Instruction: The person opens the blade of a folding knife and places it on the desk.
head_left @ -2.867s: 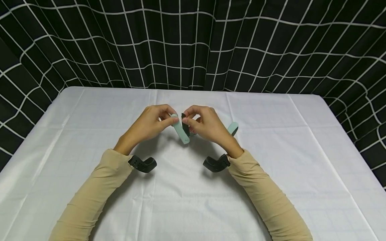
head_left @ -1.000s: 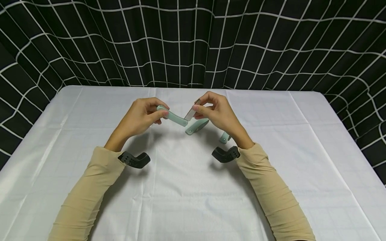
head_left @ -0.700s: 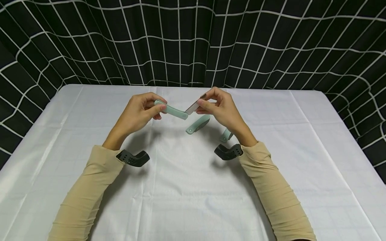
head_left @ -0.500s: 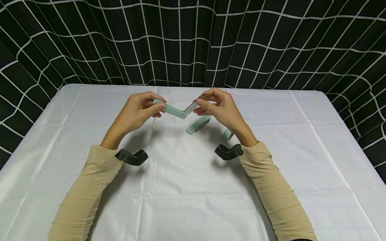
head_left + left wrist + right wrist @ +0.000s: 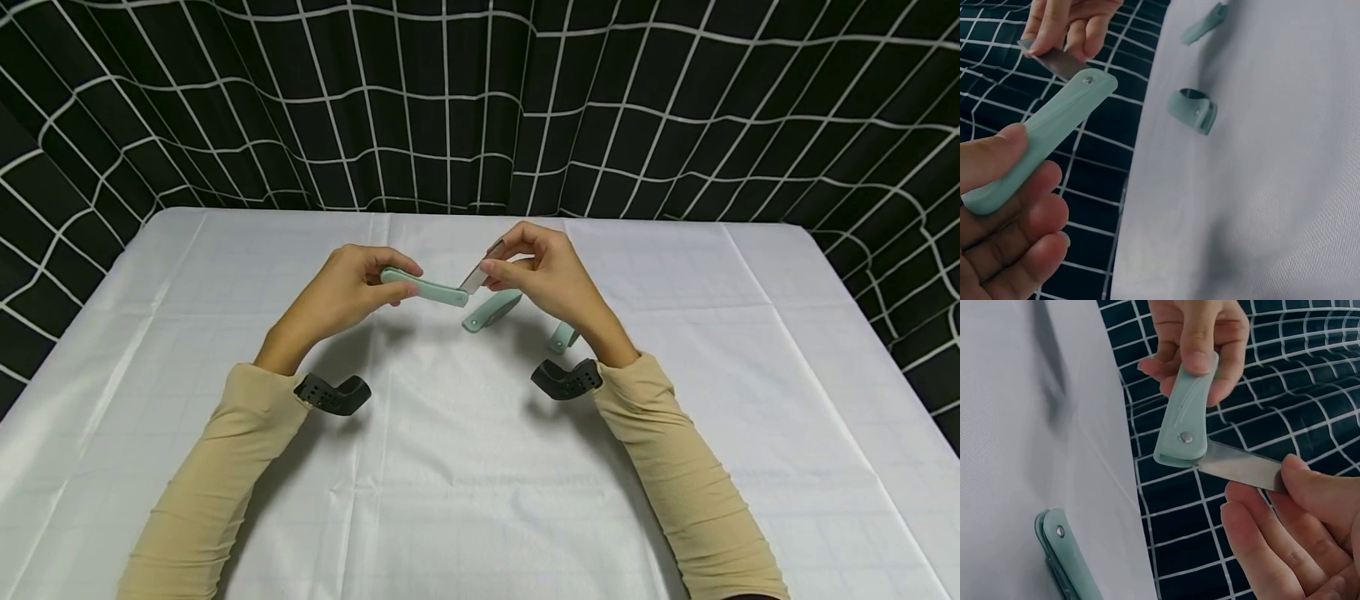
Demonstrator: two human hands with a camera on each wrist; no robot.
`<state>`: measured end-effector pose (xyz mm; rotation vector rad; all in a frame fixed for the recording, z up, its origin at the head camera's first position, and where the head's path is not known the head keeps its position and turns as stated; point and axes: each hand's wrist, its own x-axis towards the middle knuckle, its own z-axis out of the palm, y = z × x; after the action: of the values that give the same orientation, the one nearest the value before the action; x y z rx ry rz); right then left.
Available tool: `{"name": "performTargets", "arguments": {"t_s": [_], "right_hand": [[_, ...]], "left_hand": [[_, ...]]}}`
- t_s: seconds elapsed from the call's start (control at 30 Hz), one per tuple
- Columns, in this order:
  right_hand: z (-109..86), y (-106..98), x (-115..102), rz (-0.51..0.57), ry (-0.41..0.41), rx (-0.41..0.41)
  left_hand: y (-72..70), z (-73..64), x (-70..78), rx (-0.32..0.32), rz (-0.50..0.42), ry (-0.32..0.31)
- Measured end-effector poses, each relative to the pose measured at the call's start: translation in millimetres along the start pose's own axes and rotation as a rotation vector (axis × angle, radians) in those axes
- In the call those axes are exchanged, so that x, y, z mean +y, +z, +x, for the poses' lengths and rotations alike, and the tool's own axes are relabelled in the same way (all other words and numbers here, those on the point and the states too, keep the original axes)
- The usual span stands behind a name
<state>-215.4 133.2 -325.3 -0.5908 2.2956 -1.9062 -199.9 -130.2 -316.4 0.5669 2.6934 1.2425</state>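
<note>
A folding knife with a mint-green handle [image 5: 435,291] is held in the air between both hands. My left hand [image 5: 348,283] pinches the butt of the handle between thumb and fingers. The steel blade [image 5: 1241,465] stands swung out at an angle from the riveted end. Its far part is pinched by my right hand [image 5: 551,271], thumb on one side and fingers behind. Below, a second mint-green folding knife [image 5: 491,312] lies folded on the white cloth. Another one [image 5: 561,337] lies further right, partly hidden by the right wrist in the head view.
A white cloth [image 5: 465,467] with creases covers the table. Behind its far edge hangs a black curtain [image 5: 420,125] with a white grid. Dark wrist mounts [image 5: 333,395] stick out inward from both beige sleeves.
From close together, the hands have drawn apart and the blade has swung outward from the handle. In the last half second both hands dip slightly and the blade tilts steeper.
</note>
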Motion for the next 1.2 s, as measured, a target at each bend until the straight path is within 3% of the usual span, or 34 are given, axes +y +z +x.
{"name": "performTargets", "arguments": {"t_s": [0.3, 0.5, 0.97, 1.2], "right_hand": [[0.5, -0.4, 3.3, -0.045, 0.013, -0.019], [-0.1, -2.5, 2.6, -0.047, 0.021, -0.045], [-1.6, -6.5, 2.1, 0.100, -0.065, 0.007], [-0.7, -8.2, -0.8, 0.292, -0.098, 0.086]], "left_hand": [[-0.4, -0.4, 1.0, -0.093, 0.038, -0.030], [-0.6, -0.4, -0.6, -0.098, 0.026, -0.015], [3.6, 2.0, -4.5, 0.029, -0.141, 0.080], [3.4, 0.1, 1.1, 0.123, -0.268, 0.096]]}}
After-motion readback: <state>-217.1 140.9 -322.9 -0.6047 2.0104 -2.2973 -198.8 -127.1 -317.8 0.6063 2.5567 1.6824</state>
